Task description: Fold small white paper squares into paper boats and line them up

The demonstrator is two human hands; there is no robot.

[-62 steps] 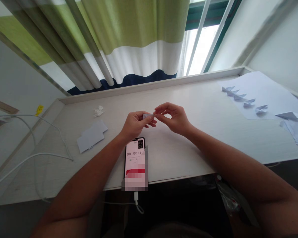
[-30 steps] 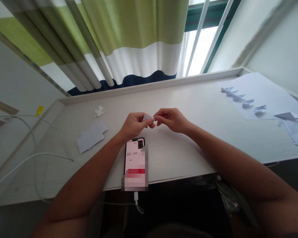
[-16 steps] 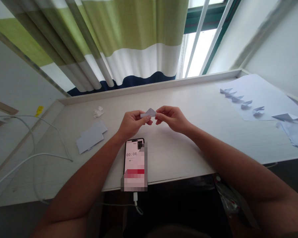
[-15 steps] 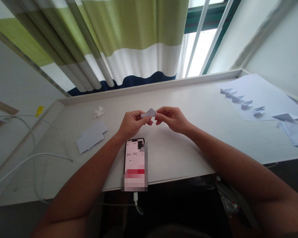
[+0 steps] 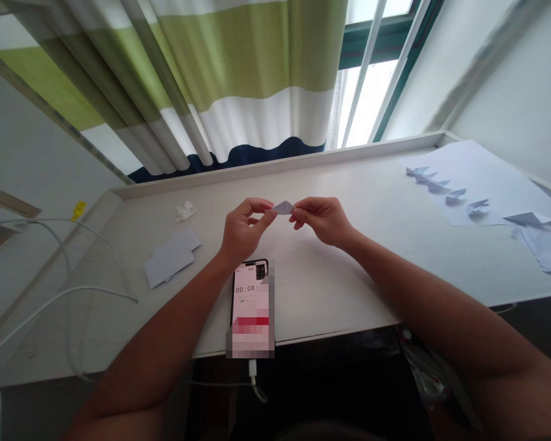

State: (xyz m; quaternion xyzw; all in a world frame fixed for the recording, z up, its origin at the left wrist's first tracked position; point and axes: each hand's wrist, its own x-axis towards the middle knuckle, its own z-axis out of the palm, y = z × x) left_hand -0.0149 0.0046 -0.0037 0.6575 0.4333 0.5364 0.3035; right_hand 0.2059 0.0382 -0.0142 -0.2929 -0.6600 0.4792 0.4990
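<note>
Between my hands, above the middle of the white desk (image 5: 349,275), is a small piece of folded paper (image 5: 283,208), pale and peaked on top. My left hand (image 5: 244,226) pinches its left end between thumb and fingers. The right end is gripped by the thumb and fingertips of my right hand (image 5: 324,219). My fingers cover both ends, so the full shape of the folds is hidden. Below my left wrist lies a phone (image 5: 251,294) showing a timer, partly blurred out.
Small paper sheets (image 5: 169,260) and a crumpled tissue (image 5: 184,212) lie to the left. Several small folded paper shapes (image 5: 455,196) line up on a large white sheet (image 5: 477,165) at the right, near stacked papers (image 5: 539,248). White cables (image 5: 105,289) loop over the left side.
The folded paper has shifted slightly right. My left hand has changed its hold, with its fingers now farther back from the paper's middle. The camera view has moved a little.
</note>
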